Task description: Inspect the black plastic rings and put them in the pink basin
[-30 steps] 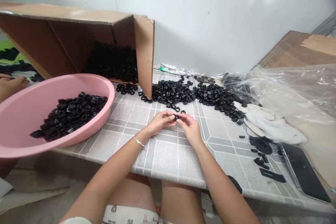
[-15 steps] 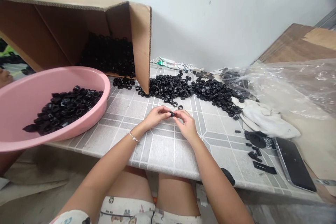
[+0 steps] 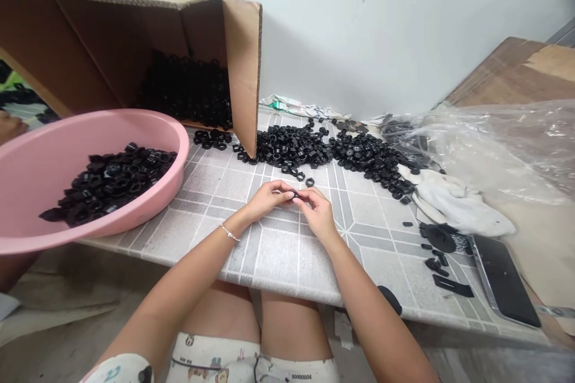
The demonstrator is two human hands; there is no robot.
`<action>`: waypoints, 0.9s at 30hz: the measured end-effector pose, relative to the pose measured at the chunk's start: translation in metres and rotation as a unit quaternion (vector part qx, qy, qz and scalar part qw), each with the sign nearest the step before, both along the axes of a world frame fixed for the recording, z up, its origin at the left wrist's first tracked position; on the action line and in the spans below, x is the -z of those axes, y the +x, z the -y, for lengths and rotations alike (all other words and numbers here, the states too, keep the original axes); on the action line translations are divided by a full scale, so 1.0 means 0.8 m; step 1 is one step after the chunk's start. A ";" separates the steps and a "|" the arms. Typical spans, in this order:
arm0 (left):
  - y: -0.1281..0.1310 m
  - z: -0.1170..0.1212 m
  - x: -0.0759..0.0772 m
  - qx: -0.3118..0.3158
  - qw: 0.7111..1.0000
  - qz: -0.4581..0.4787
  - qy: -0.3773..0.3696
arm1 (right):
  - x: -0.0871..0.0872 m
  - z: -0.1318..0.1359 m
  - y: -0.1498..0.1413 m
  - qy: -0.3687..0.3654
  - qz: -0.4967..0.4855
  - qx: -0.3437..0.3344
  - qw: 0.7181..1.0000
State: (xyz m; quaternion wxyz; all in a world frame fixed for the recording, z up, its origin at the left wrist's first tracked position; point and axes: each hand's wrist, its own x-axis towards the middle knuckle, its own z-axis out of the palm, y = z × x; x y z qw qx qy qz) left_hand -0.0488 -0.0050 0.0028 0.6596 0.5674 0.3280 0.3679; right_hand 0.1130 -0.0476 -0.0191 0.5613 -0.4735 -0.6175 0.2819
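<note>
My left hand [image 3: 268, 200] and my right hand [image 3: 317, 213] meet above the tiled tabletop [image 3: 278, 251]. Between their fingertips they pinch a small black hex nut [image 3: 294, 194], mostly hidden by my fingers. A loose nut [image 3: 309, 182] lies just beyond my hands, at the near edge of two heaps of black nuts [image 3: 287, 146] [image 3: 371, 158]. To the left, a pink plastic basin [image 3: 173, 149] holds a mound of similar nuts [image 3: 108, 185]. A thin bracelet [image 3: 229, 233] circles my left wrist.
An open cardboard box [image 3: 242, 72] lies on its side at back left, full of black nuts. On the right are a plastic bag [image 3: 503, 143], a white cloth [image 3: 458, 208], black parts [image 3: 442, 251] and a dark tablet [image 3: 501, 281]. Another person's hand [image 3: 9, 128] shows at far left.
The view has shifted up and left, then settled. My hands stay together on the nut, turning it slightly. The other person's hand has moved farther off the left edge.
</note>
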 end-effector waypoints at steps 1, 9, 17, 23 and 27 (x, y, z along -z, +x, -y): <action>0.001 0.001 0.000 -0.001 1.000 0.010 -0.011 | -0.001 0.000 -0.001 -0.007 -0.007 0.006 1.000; 0.012 0.009 -0.004 -0.024 0.997 0.049 -0.054 | -0.005 0.003 -0.001 -0.026 -0.009 0.035 0.999; 0.004 0.007 0.000 0.009 0.987 0.058 -0.150 | -0.001 0.005 -0.001 -0.006 0.018 0.011 1.000; 0.015 0.009 0.005 0.032 0.990 0.102 -0.095 | -0.006 0.005 -0.001 0.039 0.091 0.034 0.994; 0.017 0.009 0.000 0.037 0.995 0.073 -0.050 | -0.007 0.002 0.002 0.051 0.114 0.066 0.990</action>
